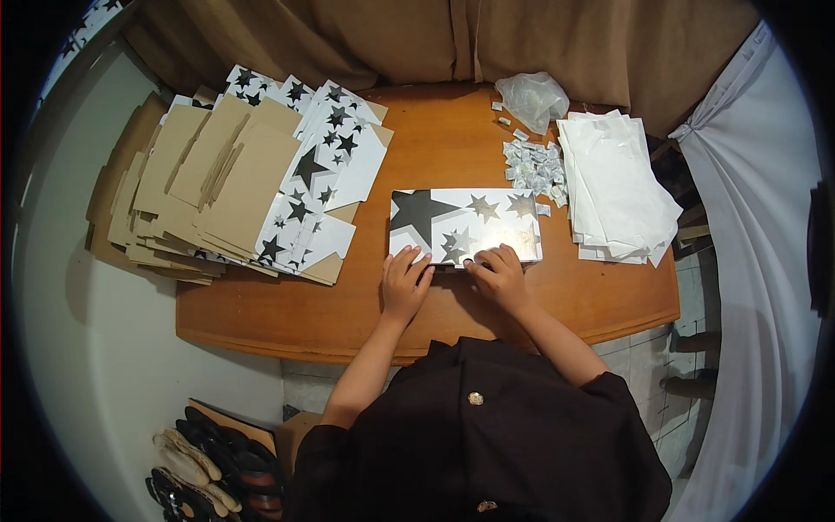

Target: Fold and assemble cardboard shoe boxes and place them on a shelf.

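On the wooden surface (452, 304), which fills the middle of the view, the work is laid out within easy reach of the seated person. The biggest heap is the fanned stack of flat cardboard blanks (235, 183) at the left end, some brown side up, some showing the white face printed with black stars; it spills past the edge, probably because there are too many to sit squarely. At the right end lies a pile of white sheets or bags (617, 187), also hanging over the edge, and which of the two they are cannot be told.

In the centre, just in front of the person, the star-printed flat box (465, 224) lies lengthwise, its near edge under both hands. The left hand (406, 283) rests flat, fingers stretched out and pressing down on the near left corner, gripping nothing. The right hand (500, 277) is curled, its fingers (489, 259) bent onto the near edge as if pressing or pinching a fold; whether they clasp a flap is hidden by the knuckles.

Between box and white pile sits a cluster of small folded packets (532, 165), too small to identify, with a crumpled clear plastic bag (532, 97) behind them. Shoes (209, 461) on the floor are partly cut off by the lens rim.
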Demonstrator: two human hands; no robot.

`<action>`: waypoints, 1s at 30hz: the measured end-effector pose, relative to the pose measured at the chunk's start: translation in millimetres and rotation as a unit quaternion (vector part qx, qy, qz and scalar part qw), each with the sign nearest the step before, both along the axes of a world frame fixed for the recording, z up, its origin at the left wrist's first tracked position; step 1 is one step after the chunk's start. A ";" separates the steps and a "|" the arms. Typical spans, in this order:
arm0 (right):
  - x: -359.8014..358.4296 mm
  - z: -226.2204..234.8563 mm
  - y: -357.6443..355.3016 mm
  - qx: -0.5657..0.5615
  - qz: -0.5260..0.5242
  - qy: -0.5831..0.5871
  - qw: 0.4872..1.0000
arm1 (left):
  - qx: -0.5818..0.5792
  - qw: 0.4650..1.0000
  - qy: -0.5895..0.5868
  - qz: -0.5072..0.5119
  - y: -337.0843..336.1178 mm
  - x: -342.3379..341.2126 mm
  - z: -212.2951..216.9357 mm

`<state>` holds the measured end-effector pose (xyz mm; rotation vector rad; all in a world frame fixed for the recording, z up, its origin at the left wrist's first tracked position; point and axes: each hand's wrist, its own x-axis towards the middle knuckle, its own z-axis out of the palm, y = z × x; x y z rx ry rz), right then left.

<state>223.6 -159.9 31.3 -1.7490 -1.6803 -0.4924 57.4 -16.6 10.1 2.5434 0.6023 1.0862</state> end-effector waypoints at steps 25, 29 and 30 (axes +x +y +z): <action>-1.3 13.7 5.6 -0.052 -0.086 0.072 0.992 | -0.027 1.000 -0.009 -0.006 1.5 3.3 -0.9; 20.9 51.3 -7.0 -0.220 -0.019 0.172 0.960 | 0.006 0.999 -0.002 -0.034 11.8 -3.8 -3.1; 26.2 60.2 -13.9 -0.224 -0.034 0.140 0.964 | 0.023 0.998 0.001 -0.061 16.3 -7.3 -2.5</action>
